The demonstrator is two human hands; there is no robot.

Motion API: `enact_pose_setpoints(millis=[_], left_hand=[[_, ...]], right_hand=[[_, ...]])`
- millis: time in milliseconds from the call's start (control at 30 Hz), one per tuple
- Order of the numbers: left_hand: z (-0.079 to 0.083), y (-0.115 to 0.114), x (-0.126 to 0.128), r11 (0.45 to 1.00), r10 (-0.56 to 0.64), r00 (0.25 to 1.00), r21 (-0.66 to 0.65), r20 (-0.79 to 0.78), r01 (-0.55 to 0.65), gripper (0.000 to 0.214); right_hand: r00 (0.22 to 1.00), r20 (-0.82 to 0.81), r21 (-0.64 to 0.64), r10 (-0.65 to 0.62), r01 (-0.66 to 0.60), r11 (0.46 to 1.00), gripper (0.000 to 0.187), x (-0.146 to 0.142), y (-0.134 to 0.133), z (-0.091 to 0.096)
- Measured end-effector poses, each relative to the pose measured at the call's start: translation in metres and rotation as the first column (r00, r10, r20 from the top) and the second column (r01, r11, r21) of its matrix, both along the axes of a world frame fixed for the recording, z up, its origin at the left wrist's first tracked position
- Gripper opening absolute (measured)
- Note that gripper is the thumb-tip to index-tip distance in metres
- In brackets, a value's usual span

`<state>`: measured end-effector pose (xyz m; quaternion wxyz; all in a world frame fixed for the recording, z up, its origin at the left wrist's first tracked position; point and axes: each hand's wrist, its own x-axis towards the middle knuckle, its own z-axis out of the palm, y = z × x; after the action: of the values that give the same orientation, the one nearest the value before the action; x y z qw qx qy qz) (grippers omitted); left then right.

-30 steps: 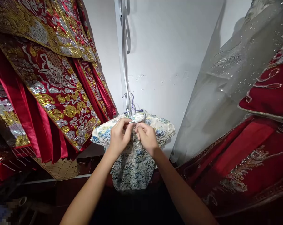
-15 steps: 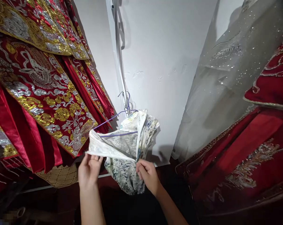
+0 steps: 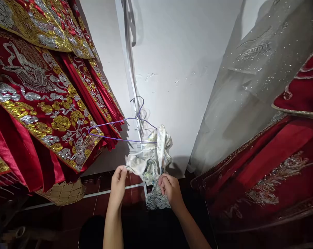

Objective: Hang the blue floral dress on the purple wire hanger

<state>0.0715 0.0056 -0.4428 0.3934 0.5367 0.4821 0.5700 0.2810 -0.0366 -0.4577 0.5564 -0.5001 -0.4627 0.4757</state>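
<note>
A white patterned garment (image 3: 160,141) hangs by one side from a purple wire hanger (image 3: 115,139), which is hooked on a thin metal stand (image 3: 129,55). The hanger's left arm is bare, while its right end is inside the garment. My left hand (image 3: 119,178) pinches the garment's loose left edge, below the bare hanger arm. Lower on the front, my right hand (image 3: 169,186) is closed on the garment's cloth. The garment's lower part hangs bunched beneath my right hand.
Red embroidered robes (image 3: 60,110) with gold and silver patterns hang at the left. A sheer sparkly gown (image 3: 239,76) and a beaded red dress (image 3: 270,166) are at the right. Behind the stand is a white wall (image 3: 177,52).
The garment's left shoulder has come off the hanger's left arm. My left hand has moved right and slightly down with that edge, bunching the cloth toward my right hand.
</note>
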Motion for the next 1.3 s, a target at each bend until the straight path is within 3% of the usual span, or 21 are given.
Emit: enact_pose_setpoints(millis=[67,133,267,400,533,733,800,900,1033,1067,1133,1167,1200,1233,1300], left_hand=[[0.015,-0.009,0.013,0.992,0.086,0.992,0.083,0.095,-0.094,0.030],[0.031,-0.022,0.028,0.984,0.089,0.990,0.141,0.111,-0.105,0.025],[0.056,-0.052,0.054,0.981,-0.097,0.995,0.169,0.002,0.095,0.021],[0.072,-0.073,0.067,0.936,-0.289,0.947,0.165,-0.143,0.311,0.018],[0.082,-0.081,0.059,0.861,-0.434,0.828,0.106,-0.355,0.497,0.015],[0.081,-0.081,0.044,0.911,-0.316,0.849,0.115,-0.423,0.396,0.012],[0.079,-0.079,0.039,0.921,-0.298,0.861,0.114,-0.413,0.373,0.025],[0.081,-0.074,0.026,0.932,-0.287,0.868,0.092,-0.406,0.351,0.051],[0.088,-0.057,0.004,0.938,-0.234,0.883,0.143,-0.407,0.315,0.052],[0.089,-0.051,0.001,0.935,-0.233,0.880,0.155,-0.414,0.320,0.054],[0.088,-0.040,-0.002,0.914,-0.294,0.847,0.129,-0.444,0.385,0.051],[0.085,-0.035,-0.002,0.891,-0.360,0.808,0.087,-0.468,0.447,0.046],[0.080,-0.031,-0.001,0.859,-0.430,0.753,0.032,-0.497,0.511,0.041],[0.075,-0.028,-0.001,0.828,-0.482,0.693,-0.022,-0.536,0.560,0.036],[0.065,-0.027,-0.003,0.814,-0.486,0.593,-0.085,-0.642,0.574,0.032]], right_hand=[[0.996,0.062,-0.084,0.067,-0.062,0.995,0.035,0.003,0.006,-0.010],[0.987,0.142,-0.075,0.076,-0.065,0.995,0.040,0.007,0.011,-0.013],[0.992,0.127,0.100,-0.013,0.000,0.995,0.045,0.006,0.011,0.003],[0.992,-0.092,0.091,0.088,-0.080,0.993,0.048,-0.010,0.003,0.024],[0.938,-0.301,0.030,0.171,-0.170,0.985,0.066,-0.023,0.005,0.037],[0.857,-0.417,-0.032,0.304,-0.348,0.937,0.077,-0.035,0.007,0.045],[0.843,-0.420,-0.003,0.336,-0.372,0.928,0.073,-0.041,0.002,0.044],[0.857,-0.263,0.071,0.443,-0.440,0.895,0.044,-0.044,0.000,0.045],[0.874,0.128,0.102,0.468,-0.481,0.871,0.018,-0.033,0.009,0.068],[0.832,0.220,0.105,0.509,-0.539,0.836,0.017,-0.028,0.012,0.079],[0.680,0.401,0.102,0.614,-0.699,0.707,0.022,-0.017,0.018,0.104],[0.606,0.484,0.108,0.632,-0.758,0.644,0.020,-0.011,0.021,0.117],[0.572,0.549,0.130,0.610,-0.779,0.613,0.016,-0.004,0.026,0.128],[0.589,0.589,0.175,0.554,-0.762,0.624,0.012,0.002,0.033,0.137],[0.754,0.571,0.341,0.325,-0.578,0.741,0.010,0.015,0.055,0.147]])
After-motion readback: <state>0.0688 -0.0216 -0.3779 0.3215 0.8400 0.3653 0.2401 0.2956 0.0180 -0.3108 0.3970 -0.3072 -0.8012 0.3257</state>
